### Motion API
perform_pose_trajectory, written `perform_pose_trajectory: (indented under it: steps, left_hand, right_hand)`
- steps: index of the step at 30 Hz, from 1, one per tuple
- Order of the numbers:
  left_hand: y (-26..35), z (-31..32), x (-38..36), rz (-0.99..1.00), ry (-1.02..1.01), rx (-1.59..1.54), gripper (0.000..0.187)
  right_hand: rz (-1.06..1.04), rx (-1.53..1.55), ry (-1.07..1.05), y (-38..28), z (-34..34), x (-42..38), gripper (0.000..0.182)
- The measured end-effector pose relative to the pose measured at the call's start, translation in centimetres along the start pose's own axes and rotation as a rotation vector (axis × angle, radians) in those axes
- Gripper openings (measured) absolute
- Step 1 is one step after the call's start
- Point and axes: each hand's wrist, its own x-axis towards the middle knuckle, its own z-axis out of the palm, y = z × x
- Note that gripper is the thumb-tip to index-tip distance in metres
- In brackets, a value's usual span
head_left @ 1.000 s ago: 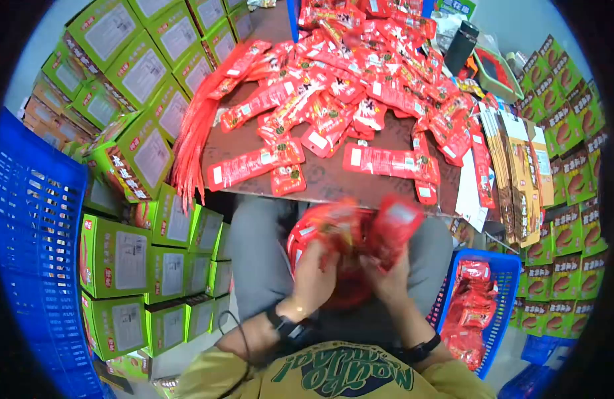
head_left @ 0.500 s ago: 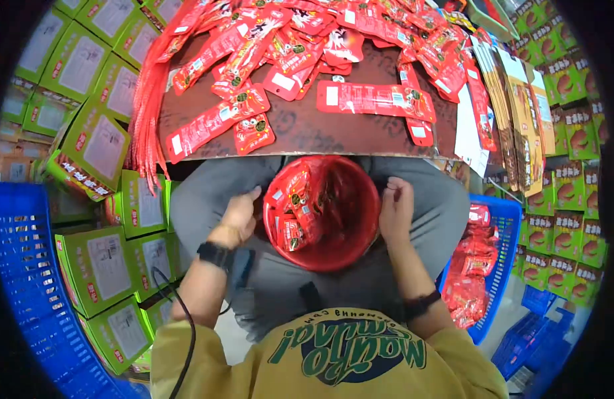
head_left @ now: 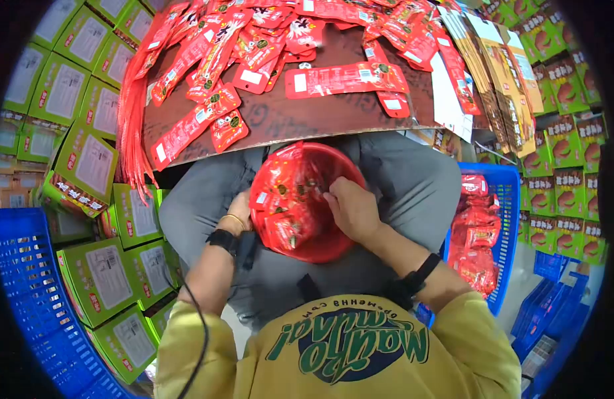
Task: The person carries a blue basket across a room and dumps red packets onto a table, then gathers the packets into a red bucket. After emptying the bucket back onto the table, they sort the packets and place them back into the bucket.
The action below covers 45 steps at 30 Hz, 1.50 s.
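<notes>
Between my thighs sits a round red tub (head_left: 343, 249), holding shiny red snack packets (head_left: 277, 199), some smeared by motion. My left hand (head_left: 239, 207) grips the tub's left side, its fingers partly hidden behind the wall. Over the tub's right half is my right hand (head_left: 353, 211), closed, with curled fingers beside the packets. Whatever lies in that grip is hidden.
Loose flat red packets (head_left: 347, 80) cover much of the brown table (head_left: 287, 120) in front. Folded cartons (head_left: 496, 80) stand at its right. A blue basket (head_left: 503, 233) of red packets is at right; green boxes (head_left: 94, 266) are stacked at left.
My right hand has moved left from beside the tub to over its inside. The packets in the tub have shifted. My left hand stays at the tub's left side, and the view has turned slightly.
</notes>
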Motion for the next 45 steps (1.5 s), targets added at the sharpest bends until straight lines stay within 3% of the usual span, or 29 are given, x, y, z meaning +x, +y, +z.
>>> perform_pose_trajectory:
  steps: [1,3,5,9,11,12,13,15,16,17,20,21,23,24,25,26,27,29,31,32,33,34,35,37,39,41,42,43,45]
  left_hand:
    - [0.4,0.6,-0.4,-0.073,-0.201,-0.121,0.033]
    - [0.7,2.0,-1.3,-0.057,-0.11,0.066,0.035]
    - [0.0,0.9,-0.2,-0.199,-0.076,0.095,0.029]
    - [-1.6,-0.2,0.0,0.01,-0.025,0.176,0.02]
    - [-2.3,0.1,-0.2,0.384,0.286,0.441,0.012]
    - [-2.8,-0.4,0.3,0.733,0.462,0.776,0.015]
    - [-2.5,0.1,-1.2,0.723,0.468,0.785,0.015]
    - [0.3,3.9,-5.6,1.125,0.644,1.06,0.017]
    - [1.0,5.0,-7.2,1.198,0.637,1.05,0.022]
    - [1.2,6.1,-9.0,1.184,0.651,1.04,0.022]
    - [0.6,7.6,-12.9,1.003,0.427,1.004,0.031]
    - [0.2,6.6,-13.1,1.003,0.422,1.006,0.031]
    - [0.7,3.6,-13.0,0.541,0.214,1.472,0.035]
    - [0.9,2.8,-13.1,0.523,0.109,1.448,0.036]
    - [1.5,3.5,-14.1,0.513,0.107,1.453,0.036]
    - [2.9,5.4,-15.8,0.456,0.024,1.027,0.034]
    - [4.3,7.1,-17.1,0.394,-0.053,0.601,0.032]
    - [4.9,8.7,-17.6,0.403,0.028,0.558,0.031]
    - [5.4,9.9,-18.4,0.499,-0.018,0.494,0.031]
    - [6.3,10.9,-19.5,0.569,-0.153,0.434,0.031]
    - [6.1,10.8,-20.6,0.526,-0.148,0.436,0.031]
    - [6.5,11.1,-20.8,0.541,-0.135,0.4,0.032]
    - [7.8,11.8,-20.0,0.604,-0.134,0.361,0.033]
    - [8.1,12.4,-19.7,0.656,-0.101,0.345,0.035]
    - [9.4,13.6,-22.4,0.723,-0.287,0.332,0.036]
    - [8.8,12.6,-20.2,0.635,-0.165,0.398,0.035]
    - [8.9,11.8,-19.2,0.622,-0.141,0.272,0.035]
    - [9.0,11.4,-18.7,0.59,-0.123,0.149,0.034]
    - [8.7,13.0,-21.8,0.723,-0.241,0.187,0.034]
  right_hand:
    - [0.026,0.119,-0.055,0.3,0.1,-0.4,0.014]
    - [0.135,0.107,-0.018,0.8,0.3,0.0,0.018]
    - [0.386,0.25,0.09,0.5,-0.3,0.8,0.019]
    - [0.443,0.362,0.018,0.1,0.2,1.8,0.018]
    - [0.216,0.536,-0.094,-0.4,0.3,1.4,0.025]
    - [0.039,0.511,-0.28,-0.6,0.5,0.0,0.024]
    - [-0.137,0.484,-0.464,-0.7,0.5,-1.8,0.024]
    - [-0.177,0.383,-0.598,-1.2,-2.7,-2.0,0.022]
    - [0.04,0.246,-0.467,-1.6,-4.3,-1.6,0.022]
    - [0.249,0.108,-0.338,-1.4,-5.2,-1.6,0.023]
    - [0.114,-0.164,-0.175,1.0,-5.1,-3.5,0.023]
    - [0.118,-0.164,-0.173,1.4,-5.2,-3.8,0.023]
    - [0.174,-0.067,-0.247,1.8,-5.7,-3.3,0.018]
    - [0.178,-0.064,-0.248,1.5,-6.0,-2.9,0.018]
    - [0.372,0.085,-0.219,0.9,-6.6,-2.2,0.017]
    - [0.564,0.233,-0.184,0.5,-6.8,-1.6,0.016]
    - [0.566,0.236,-0.182,0.4,-6.5,-1.1,0.016]
    - [0.437,0.493,-0.054,0.0,-6.3,-0.4,0.015]
    - [0.352,0.504,0.074,-1.0,-8.0,2.3,0.015]
    - [0.291,0.523,0.19,-1.6,-9.4,3.9,0.015]
    - [0.276,0.552,0.268,-2.6,-10.2,3.5,0.014]
    - [0.413,0.806,0.101,-2.8,-11.6,4.0,0.014]
    - [0.381,0.794,0.114,-2.4,-11.8,4.9,0.014]
    - [0.29,0.706,-0.16,-2.5,-11.2,4.6,0.012]
    - [0.314,0.806,-0.075,-4.9,-12.8,5.0,0.011]
    - [0.072,0.517,0.043,-5.2,-12.5,5.3,0.01]
    - [0.107,0.593,-0.191,-3.6,-10.6,4.9,0.01]
    - [0.183,0.676,-0.193,-3.6,-10.5,4.5,0.01]
    - [0.115,0.573,0.178,-4.3,-12.2,4.9,0.01]
